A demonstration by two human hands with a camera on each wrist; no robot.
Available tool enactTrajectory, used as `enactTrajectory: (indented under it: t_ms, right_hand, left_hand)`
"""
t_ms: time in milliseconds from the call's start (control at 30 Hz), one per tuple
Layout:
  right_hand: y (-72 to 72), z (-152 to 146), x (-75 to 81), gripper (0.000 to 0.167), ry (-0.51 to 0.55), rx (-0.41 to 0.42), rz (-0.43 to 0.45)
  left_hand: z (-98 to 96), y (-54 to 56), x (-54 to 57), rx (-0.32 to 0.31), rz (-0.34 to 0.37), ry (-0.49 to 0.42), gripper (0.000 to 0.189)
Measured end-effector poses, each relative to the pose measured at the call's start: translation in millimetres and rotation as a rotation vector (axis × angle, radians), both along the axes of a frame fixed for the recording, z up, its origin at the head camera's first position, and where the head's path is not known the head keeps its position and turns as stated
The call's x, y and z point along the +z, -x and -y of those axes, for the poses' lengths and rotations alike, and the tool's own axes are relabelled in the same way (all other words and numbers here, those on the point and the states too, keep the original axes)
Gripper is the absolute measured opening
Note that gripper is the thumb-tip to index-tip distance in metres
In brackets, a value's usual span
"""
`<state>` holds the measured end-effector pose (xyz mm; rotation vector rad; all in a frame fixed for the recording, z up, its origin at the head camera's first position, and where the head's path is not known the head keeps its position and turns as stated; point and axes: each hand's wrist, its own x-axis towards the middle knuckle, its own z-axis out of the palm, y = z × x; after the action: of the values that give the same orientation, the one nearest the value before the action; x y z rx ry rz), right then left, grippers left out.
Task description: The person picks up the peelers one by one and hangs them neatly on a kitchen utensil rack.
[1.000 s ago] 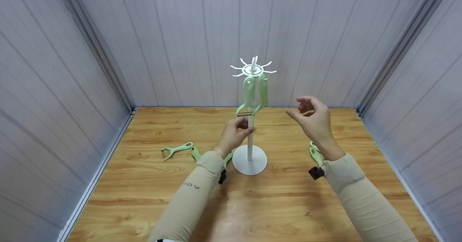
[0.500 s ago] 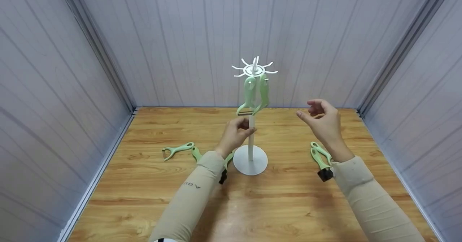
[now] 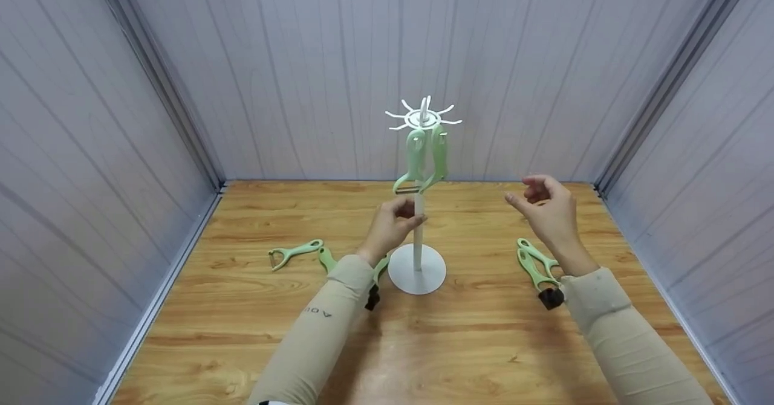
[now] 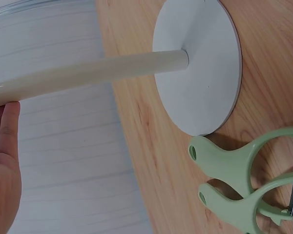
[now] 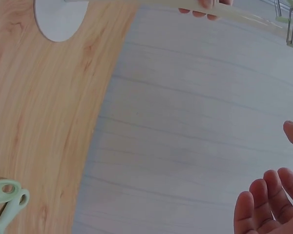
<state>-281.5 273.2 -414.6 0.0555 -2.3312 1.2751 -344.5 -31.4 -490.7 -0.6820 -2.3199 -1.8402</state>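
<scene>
A white stand [image 3: 418, 236] with a round base and a ring of hooks on top stands upright on the table. My left hand [image 3: 390, 226] grips its pole about midway up, thumb in front; only part of that hand [image 4: 6, 165] shows in the left wrist view. Two green peelers [image 3: 415, 154] hang by their handle holes from front hooks, blades down. To the right of the stand, my right hand [image 3: 549, 211] is in the air, fingers loosely bent and holding nothing. In the right wrist view its fingers [image 5: 261, 204] are apart from the thumb.
A light green peeler [image 3: 296, 252] lies on the wooden table left of the stand. Two more peelers [image 4: 224, 163] lie beside the base, partly hidden by the left forearm in the head view. Another pair of peelers [image 3: 532, 267] lies by the right wrist. Panel walls surround the table.
My right hand has moved away from the stand, to the right and slightly down, uncovering more of the right-hand peelers. The left hand stays on the pole and the hanging peelers keep their places.
</scene>
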Motion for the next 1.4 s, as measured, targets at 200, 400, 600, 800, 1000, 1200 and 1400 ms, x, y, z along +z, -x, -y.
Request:
enactTrajectory:
  t_ms: [200,400,600,800,1000,1200,1400]
  right_hand:
    - [0.3,-9.1,-6.7,0.039,0.019,-0.009,0.034]
    - [-2.3,-15.6,-13.3,0.043,0.019,-0.011,0.061]
    - [-0.8,-26.4,-23.7,0.042,0.008,-0.027,0.084]
    - [0.5,-38.2,-34.5,0.044,-0.013,-0.033,0.127]
    - [0.8,-50.4,-47.4,0.048,-0.056,-0.042,0.186]
    - [0.8,-63.3,-60.4,0.056,-0.106,-0.048,0.267]
    - [1.6,-75.8,-75.2,0.059,-0.141,-0.036,0.322]
  left_hand:
    - [-0.6,-1.6,1.9,0.006,-0.010,0.027,0.019]
    - [-1.1,-5.8,3.1,0.018,-0.022,0.072,0.021]
    - [-1.7,-7.4,-0.4,0.009,0.024,0.081,0.029]
    - [-2.6,-6.6,-1.3,0.047,0.081,0.136,0.018]
    - [-2.7,-6.3,-1.8,0.051,0.082,0.128,0.016]
    - [-2.5,-6.0,-1.9,0.056,0.098,0.115,0.016]
    - [-2.0,-5.5,-2.2,0.050,0.104,0.104,0.015]
